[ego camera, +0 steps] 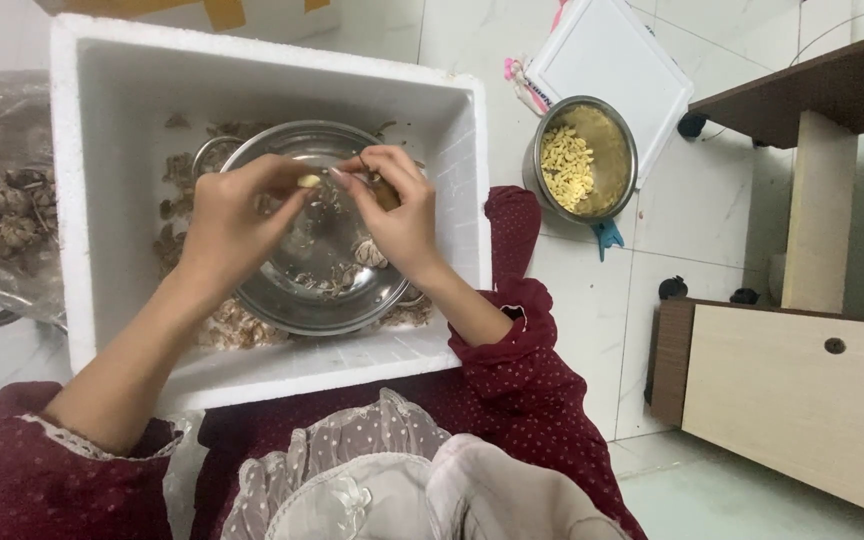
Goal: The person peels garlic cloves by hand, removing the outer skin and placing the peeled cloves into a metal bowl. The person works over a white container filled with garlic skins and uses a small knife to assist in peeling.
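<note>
Far left: we are seeing a clear plastic bag of garlic bulbs (12, 215) lying on the tiled floor (592, 300), just beside the box.
Box: a white foam box (67, 200) is sitting in front of us, papery garlic skins (237, 325) littering its bottom around a steel bowl (317, 295).
Left hand: our left hand (227, 225) is pinching a pale peeled garlic clove (309, 181) between thumb and fingertips, over the bowl.
Right hand: our right hand (397, 215) is closing narrowly on the clove's other end; whether it is also gripping a small blade, we cannot tell.
Right: a steel pot of peeled cloves (569, 165) is standing on the floor, well apart from the box, against a white foam lid (622, 60).
Risk: in our judgement, the slick clove could be slipping from the pinch and dropping among the skins; reaching across the gap could be scattering it on the floor.
</note>
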